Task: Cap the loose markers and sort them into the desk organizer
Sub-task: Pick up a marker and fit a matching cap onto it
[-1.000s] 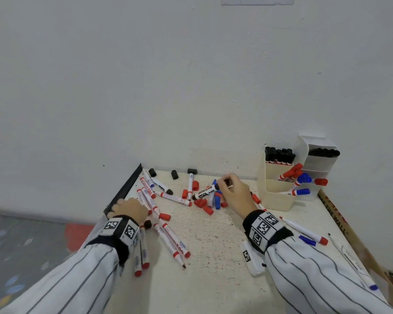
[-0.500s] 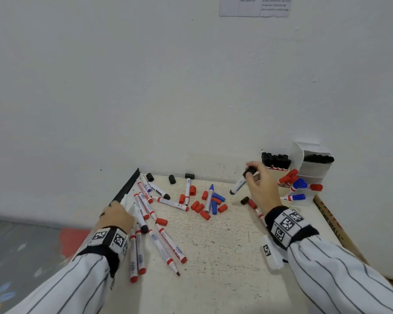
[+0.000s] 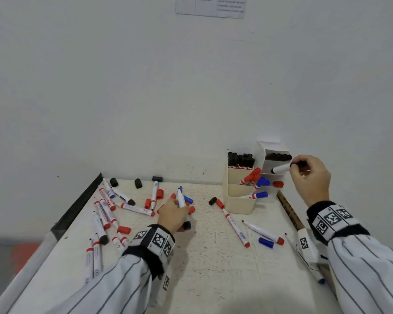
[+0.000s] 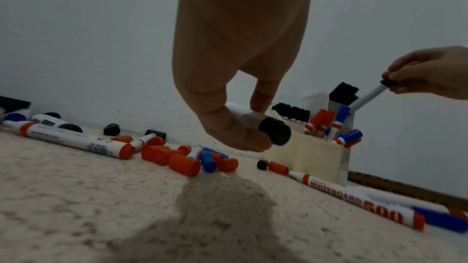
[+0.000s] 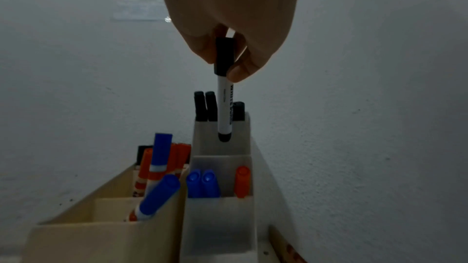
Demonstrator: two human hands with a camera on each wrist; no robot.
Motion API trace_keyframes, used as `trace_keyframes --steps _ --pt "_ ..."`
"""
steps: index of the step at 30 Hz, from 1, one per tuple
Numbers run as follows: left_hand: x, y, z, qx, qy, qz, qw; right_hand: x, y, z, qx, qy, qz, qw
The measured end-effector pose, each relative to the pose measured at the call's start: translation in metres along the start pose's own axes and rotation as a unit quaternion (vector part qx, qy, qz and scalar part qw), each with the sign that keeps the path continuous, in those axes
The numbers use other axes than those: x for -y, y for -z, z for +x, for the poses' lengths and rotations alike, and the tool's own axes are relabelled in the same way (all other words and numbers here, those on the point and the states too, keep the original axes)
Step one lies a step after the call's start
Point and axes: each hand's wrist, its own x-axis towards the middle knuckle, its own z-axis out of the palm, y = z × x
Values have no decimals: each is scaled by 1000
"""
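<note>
Table (image 3: 213, 279) with loose markers (image 3: 136, 209) and caps (image 3: 160, 193) scattered, mostly at 10 o'clock. Desk organizer (image 3: 238, 205) at 2 o'clock against the wall. Right hand (image 3: 310, 175) pinches capped black marker (image 5: 225, 107) over organizer's back compartment. Left hand (image 3: 173, 215), at centre, grips a black-ended marker (image 4: 253, 120). Hands well apart.

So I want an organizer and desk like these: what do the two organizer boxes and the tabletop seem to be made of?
The cream organizer looks like opaque matte plastic: even colour, thin moulded walls. The white organizer beside it looks like frosted translucent plastic, its walls cloudy and faintly see-through. The tabletop is off-white with fine dark speckles, matte; possibly laminate or stone-effect, which the pictures cannot settle.
</note>
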Motion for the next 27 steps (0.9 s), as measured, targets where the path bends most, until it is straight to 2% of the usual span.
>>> trace_keyframes --steps 5,9,17,22,27 --pt "14 -19 7 6 -23 74 997 -29 -9 -3 13 11 -42 999" --pt "20 -25 11 9 -65 116 991 -37 -25 -4 31 -53 -56 997" --pt "26 -31 16 9 -77 128 989 -51 -46 -4 55 -87 -107 989" --pt "28 -34 13 16 -82 116 990 -54 -50 -3 66 -84 -152 983" --pt "28 -34 11 11 -79 103 992 -54 -50 -2 109 -149 -173 968"
